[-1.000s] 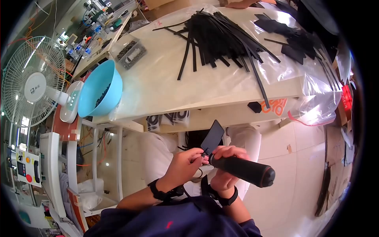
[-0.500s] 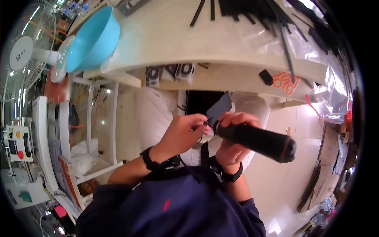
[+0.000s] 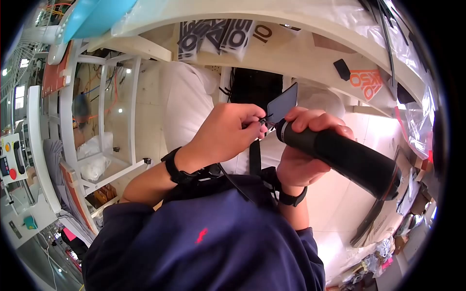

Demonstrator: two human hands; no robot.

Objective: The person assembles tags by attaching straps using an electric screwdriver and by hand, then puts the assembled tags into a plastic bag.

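My right hand [image 3: 303, 167] is wrapped round a black cylinder [image 3: 357, 157], which slants down to the right with its rounded far end outward. I cannot tell what kind of article it is. At its near end my left hand [image 3: 225, 131] is closed in a pinch on a thin black cord [image 3: 266, 119]. A flat dark grey card [image 3: 282, 104], like a hang tag, stands up between the hands by the cord. Fingers partly hide where the cord, card and cylinder meet. Both wrists wear black bands.
Ahead is a cream table [image 3: 301, 65], its shelf holding printed packets [image 3: 216, 39], an orange-lettered packet [image 3: 365, 82] and a small black piece [image 3: 341, 69]. A blue basin [image 3: 97, 17] sits at upper left. White frame legs [image 3: 133, 111] stand left; flattened cardboard [image 3: 383, 220] lies right.
The view has tipped downward, so table and basin sit higher in frame. Both hands and the cylinder appear slightly higher and larger. My left hand still pinches the cord beside the card.
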